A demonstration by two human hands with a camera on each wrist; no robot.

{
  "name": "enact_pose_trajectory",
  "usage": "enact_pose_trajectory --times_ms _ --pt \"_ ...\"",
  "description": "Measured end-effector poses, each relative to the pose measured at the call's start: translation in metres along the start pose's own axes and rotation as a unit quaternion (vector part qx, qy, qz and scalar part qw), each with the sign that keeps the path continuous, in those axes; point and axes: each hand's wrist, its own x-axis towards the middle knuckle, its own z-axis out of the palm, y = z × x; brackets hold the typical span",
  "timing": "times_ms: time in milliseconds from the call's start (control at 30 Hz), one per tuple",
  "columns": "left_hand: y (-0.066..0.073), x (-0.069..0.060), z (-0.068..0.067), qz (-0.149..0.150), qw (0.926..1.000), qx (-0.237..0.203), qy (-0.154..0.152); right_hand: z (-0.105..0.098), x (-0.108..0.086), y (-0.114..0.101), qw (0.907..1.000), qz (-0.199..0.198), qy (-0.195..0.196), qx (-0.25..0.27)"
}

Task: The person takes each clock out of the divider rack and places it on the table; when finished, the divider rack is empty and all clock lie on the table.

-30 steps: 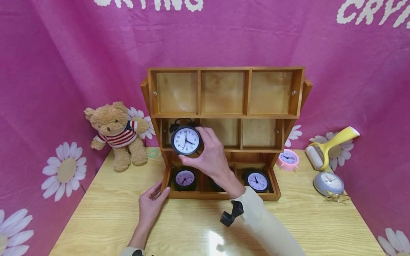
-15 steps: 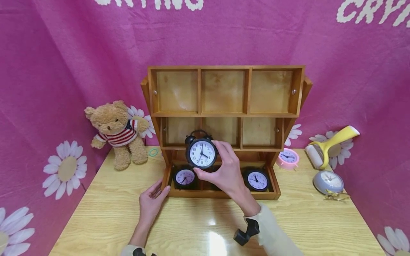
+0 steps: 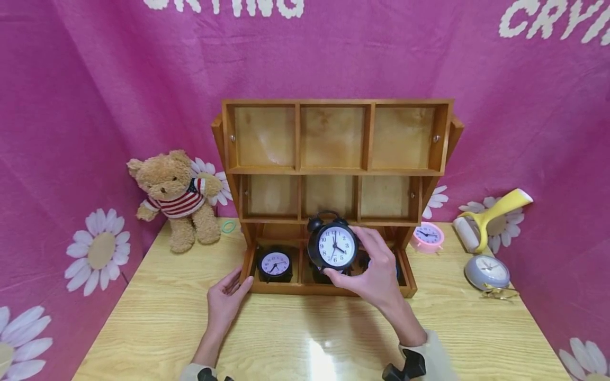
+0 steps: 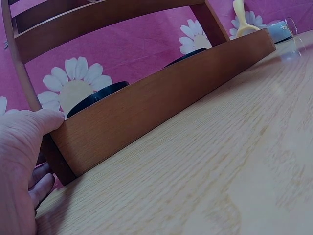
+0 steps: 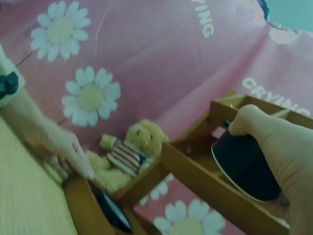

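The person's left hand [image 3: 225, 301] grips the lower left corner of the wooden shelf [image 3: 333, 171], thumb over the edge, apparently steadying it. Beside it, a black clock [image 3: 275, 264] sits in the bottom-left compartment. Further right, a twin-bell clock [image 3: 336, 245] hangs before the bottom-middle compartment, whose contents are hard to make out, pinched by the right hand [image 3: 381, 272]. The step looks like carrying this clock; the next move calls for keeping it clear of the dividers.
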Motion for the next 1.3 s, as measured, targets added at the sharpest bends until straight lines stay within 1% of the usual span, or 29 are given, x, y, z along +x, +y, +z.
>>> enact_pose_trajectory --times_ms 167,233,367,500,567,633,800,967,1167,1300 --pt "-0.001 0.003 -0.001 0.007 1.0 0.001 0.001 -0.027 -0.012 0.016 0.9992 -0.035 0.02 0.001" --pt "-0.002 0.003 -0.001 0.009 1.0 0.0 0.001 -0.04 -0.018 0.023 0.9986 -0.049 0.022 -0.004" --pt "-0.004 0.001 -0.001 0.01 0.9999 0.004 0.003 -0.067 -0.033 0.036 0.9975 -0.066 0.021 -0.016" --pt "-0.004 0.001 -0.001 0.008 1.0 0.004 0.001 -0.094 -0.047 0.043 0.9968 -0.075 0.023 -0.013" --pt "-0.004 0.001 -0.001 0.006 1.0 0.002 -0.001 -0.107 -0.053 0.045 0.9974 -0.068 0.021 -0.01" --pt "-0.004 0.001 -0.001 0.005 1.0 0.003 -0.001 -0.118 -0.058 0.049 0.9979 -0.059 0.019 -0.019" --pt "-0.003 0.001 0.0 0.007 1.0 0.005 0.0 -0.14 -0.069 0.064 0.9989 -0.018 0.003 -0.044" --pt "-0.003 0.001 -0.001 0.008 0.9999 0.013 0.0 -0.156 -0.076 0.074 0.9981 0.022 -0.012 -0.056" --pt "-0.005 0.002 0.0 0.01 0.9999 0.009 0.006 -0.172 -0.082 0.095 0.9967 0.054 0.005 -0.061" --pt "-0.006 0.002 0.0 0.014 0.9998 0.01 0.008 -0.18 -0.086 0.113 0.9919 0.089 0.006 -0.09"
